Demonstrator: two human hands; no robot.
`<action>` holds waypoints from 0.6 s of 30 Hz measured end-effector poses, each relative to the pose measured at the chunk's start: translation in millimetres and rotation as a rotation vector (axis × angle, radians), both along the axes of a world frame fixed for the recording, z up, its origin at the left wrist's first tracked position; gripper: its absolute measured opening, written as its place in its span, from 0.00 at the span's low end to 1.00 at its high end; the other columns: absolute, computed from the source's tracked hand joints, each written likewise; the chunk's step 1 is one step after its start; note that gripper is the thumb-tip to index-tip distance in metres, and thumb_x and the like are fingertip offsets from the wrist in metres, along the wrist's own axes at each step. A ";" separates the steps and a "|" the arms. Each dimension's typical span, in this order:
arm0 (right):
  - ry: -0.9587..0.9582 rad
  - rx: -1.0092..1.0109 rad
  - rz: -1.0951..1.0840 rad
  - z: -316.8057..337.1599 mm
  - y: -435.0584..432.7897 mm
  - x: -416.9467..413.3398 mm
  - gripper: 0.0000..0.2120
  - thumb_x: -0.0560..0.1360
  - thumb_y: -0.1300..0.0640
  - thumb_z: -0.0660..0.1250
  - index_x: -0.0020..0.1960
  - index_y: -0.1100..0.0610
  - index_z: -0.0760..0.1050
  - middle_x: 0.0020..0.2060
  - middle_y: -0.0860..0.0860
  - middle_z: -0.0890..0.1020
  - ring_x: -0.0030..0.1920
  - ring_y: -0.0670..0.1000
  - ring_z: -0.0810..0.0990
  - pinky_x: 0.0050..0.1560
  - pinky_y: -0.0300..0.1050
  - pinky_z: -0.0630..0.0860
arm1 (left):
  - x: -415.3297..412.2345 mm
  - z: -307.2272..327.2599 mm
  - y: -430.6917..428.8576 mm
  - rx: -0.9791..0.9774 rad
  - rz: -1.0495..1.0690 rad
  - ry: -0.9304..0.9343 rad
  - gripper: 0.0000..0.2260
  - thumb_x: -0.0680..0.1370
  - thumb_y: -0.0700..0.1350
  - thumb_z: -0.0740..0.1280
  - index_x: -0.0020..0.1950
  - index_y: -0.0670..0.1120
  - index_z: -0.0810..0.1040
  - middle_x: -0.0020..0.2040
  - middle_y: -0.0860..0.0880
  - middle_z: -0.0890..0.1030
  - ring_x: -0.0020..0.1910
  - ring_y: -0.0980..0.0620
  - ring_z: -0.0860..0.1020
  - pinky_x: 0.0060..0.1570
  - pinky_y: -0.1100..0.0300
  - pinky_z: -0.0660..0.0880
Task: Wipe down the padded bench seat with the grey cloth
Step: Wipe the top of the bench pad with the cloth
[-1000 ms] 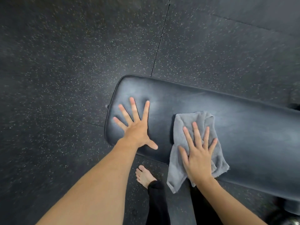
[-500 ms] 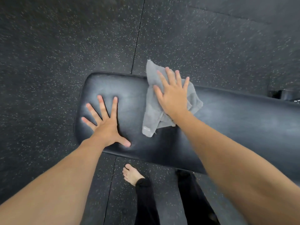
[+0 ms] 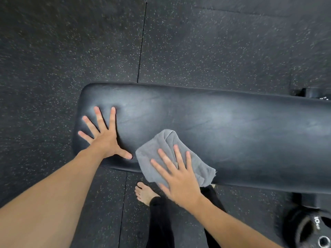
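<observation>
Two bare hands press flat on the long black padded bench seat [image 3: 223, 126], a smooth, faintly creased vinyl cushion with rounded corners that runs from the left of the scene out past the right edge. The left hand [image 3: 105, 138] lies palm down near the seat's left end, fingers spread wide and holding nothing. The right hand [image 3: 179, 176] is also spread open, palm down on the crumpled grey terry cloth [image 3: 161, 149], pinning it against the near edge of the seat rather than gripping it. The cloth is soft and rumpled, with a frayed corner at its right; its near part hangs over the seat's near edge, and its left edge lies just beside the left thumb.

Below the bench, a bare foot [image 3: 144, 193] and black trouser legs [image 3: 161, 222] stand on the floor, near the seat's near edge.

At the near right corner sits a round black weight plate [image 3: 308, 228] marked in white with what reads as "10", the rest blurred. At the far right edge another dark piece of equipment [image 3: 315, 93] carries white lettering too small to read.

The floor [image 3: 71, 42] is black rubber tiling flecked with pale specks, its thin seams running between the tiles.
</observation>
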State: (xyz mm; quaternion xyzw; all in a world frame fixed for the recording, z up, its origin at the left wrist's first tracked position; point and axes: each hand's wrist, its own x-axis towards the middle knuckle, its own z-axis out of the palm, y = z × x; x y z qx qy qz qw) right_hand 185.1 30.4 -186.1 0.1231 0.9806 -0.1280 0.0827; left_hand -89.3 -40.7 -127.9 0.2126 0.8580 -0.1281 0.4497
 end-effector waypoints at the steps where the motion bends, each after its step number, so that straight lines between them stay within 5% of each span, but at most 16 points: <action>1: 0.002 0.015 0.022 -1.5 9.8 13.7 0.32 0.81 0.37 0.56 0.82 0.44 0.55 0.82 0.51 0.57 0.81 0.67 0.52 0.75 0.74 0.55 | 0.5 0.9 2.2 -0.016 0.000 0.015 0.77 0.56 0.61 0.84 0.69 0.60 0.15 0.68 0.43 0.13 0.72 0.29 0.22 0.70 0.25 0.38; 6: 0.002 0.004 -0.254 5.8 79.8 83.3 0.28 0.83 0.39 0.52 0.81 0.47 0.60 0.81 0.50 0.59 0.82 0.62 0.52 0.77 0.70 0.54 | 25.2 11.3 35.8 -0.101 0.070 0.088 0.74 0.62 0.48 0.85 0.75 0.54 0.20 0.74 0.40 0.20 0.77 0.30 0.30 0.74 0.28 0.43; 9: -0.045 -0.058 -0.501 12.6 119.4 120.6 0.29 0.83 0.38 0.49 0.81 0.45 0.56 0.82 0.48 0.55 0.83 0.58 0.46 0.79 0.67 0.49 | 65.5 12.9 80.8 0.103 -0.058 0.054 0.65 0.68 0.42 0.81 0.79 0.56 0.28 0.79 0.45 0.25 0.79 0.33 0.34 0.74 0.28 0.45; 12: -0.050 -0.082 -0.606 13.6 134.1 134.9 0.30 0.82 0.40 0.53 0.82 0.46 0.55 0.83 0.46 0.53 0.83 0.57 0.43 0.79 0.67 0.46 | 112.0 13.6 137.1 0.282 -0.170 -0.075 0.65 0.66 0.48 0.82 0.80 0.58 0.30 0.79 0.48 0.26 0.79 0.35 0.32 0.74 0.27 0.44; 18: -0.037 -0.070 -0.653 8.6 127.4 122.5 0.31 0.81 0.38 0.51 0.82 0.46 0.55 0.83 0.50 0.54 0.83 0.60 0.42 0.79 0.69 0.43 | 147.0 -8.9 165.8 0.063 -0.280 -0.106 0.78 0.56 0.64 0.83 0.71 0.50 0.16 0.65 0.39 0.12 0.68 0.25 0.20 0.65 0.19 0.36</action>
